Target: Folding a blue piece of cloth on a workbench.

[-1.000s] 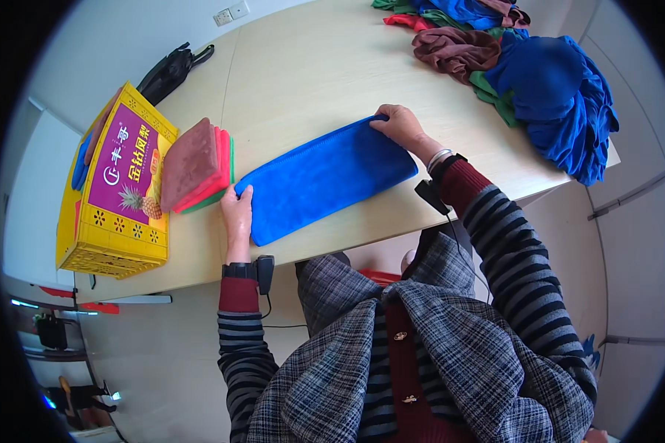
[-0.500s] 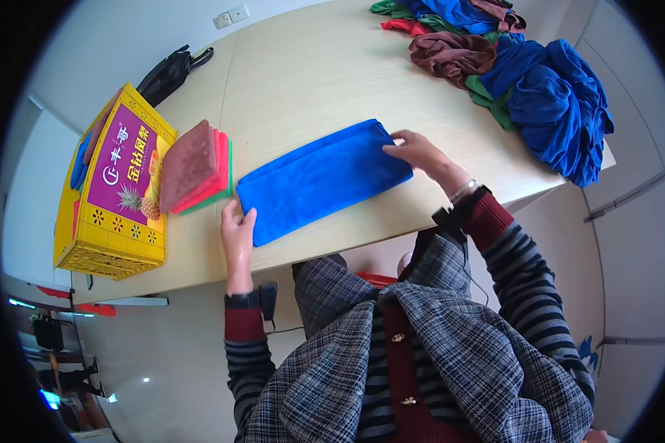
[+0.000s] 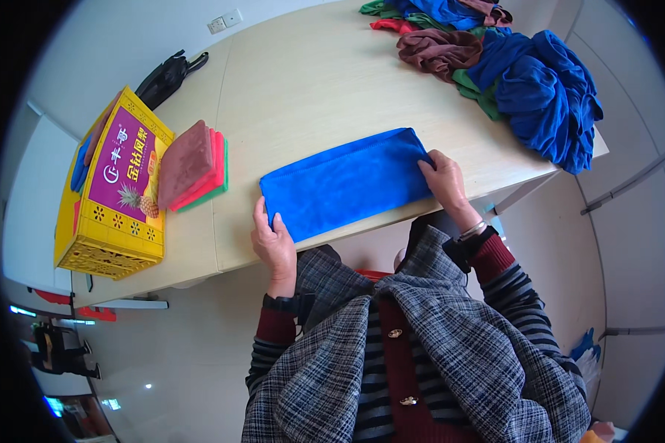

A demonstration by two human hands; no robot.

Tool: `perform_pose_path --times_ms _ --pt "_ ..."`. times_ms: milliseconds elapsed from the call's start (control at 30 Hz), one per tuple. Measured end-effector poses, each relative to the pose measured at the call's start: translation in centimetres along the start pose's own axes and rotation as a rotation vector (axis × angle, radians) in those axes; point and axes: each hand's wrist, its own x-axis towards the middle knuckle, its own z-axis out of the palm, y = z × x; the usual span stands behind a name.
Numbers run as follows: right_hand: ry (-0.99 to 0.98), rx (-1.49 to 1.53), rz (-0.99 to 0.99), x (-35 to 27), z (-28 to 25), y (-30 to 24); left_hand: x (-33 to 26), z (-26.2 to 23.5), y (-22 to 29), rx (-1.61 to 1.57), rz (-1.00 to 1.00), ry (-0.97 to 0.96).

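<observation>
A blue cloth (image 3: pixel 347 184), folded into a long rectangle, lies slightly slanted on the table in front of me. My left hand (image 3: pixel 275 247) is at its near left corner, thumb and fingers about the edge. At the other short end, my right hand (image 3: pixel 447 184) pinches the right edge, thumb on top and the other fingers partly hidden. To the left, a small stack of folded cloths leans against the crate: a brown cloth (image 3: pixel 188 164) in front, then a red cloth (image 3: pixel 216 173) and a green cloth (image 3: pixel 224 181).
A yellow plastic crate (image 3: pixel 114 247) with a purple panel stands at the left, folded cloths inside it. Crumpled blue, brown and green cloths (image 3: pixel 543 96) are heaped at the far right. A black bag (image 3: pixel 166 80) lies by the wall. The table's front edge (image 3: pixel 236 266) runs just before me.
The folded blue cloth has shifted right and a little nearer to me, and both hands have moved with it. The stack and the heap stay where they were.
</observation>
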Motion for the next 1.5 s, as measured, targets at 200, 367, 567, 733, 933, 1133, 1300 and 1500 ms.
perform_pose_path --times_ms 200,367,567,733,933,1133,1300,1500 --pt "0.069 -0.121 -0.054 -1.4 -0.4 0.3 -0.8 0.1 0.3 -0.06 0.022 0.043" --pt "0.136 -0.213 -0.071 -1.9 -0.1 -0.3 -0.4 -0.3 0.7 -0.001 0.117 0.123" --pt "0.186 -0.326 -0.159 -2.2 0.3 -0.5 -1.5 -1.1 -0.5 0.163 0.184 0.068" --pt "0.153 -0.379 -0.141 -2.0 0.1 -0.6 -1.2 -1.6 -1.2 0.178 0.205 0.039" --pt "0.152 -0.415 -0.143 -2.4 0.0 -0.5 -1.3 -2.5 0.0 0.155 0.094 -0.054" --pt "0.154 -0.448 -0.244 -2.7 -1.0 -2.7 -0.1 -3.7 2.7 0.494 0.415 0.117" --pt "-0.216 -0.144 -0.701 -4.8 3.9 -9.0 0.7 0.2 5.9 0.167 0.577 -0.379" --pt "-0.246 -0.181 -0.648 -5.4 8.8 -7.3 1.2 3.9 3.8 0.129 0.622 -0.543"
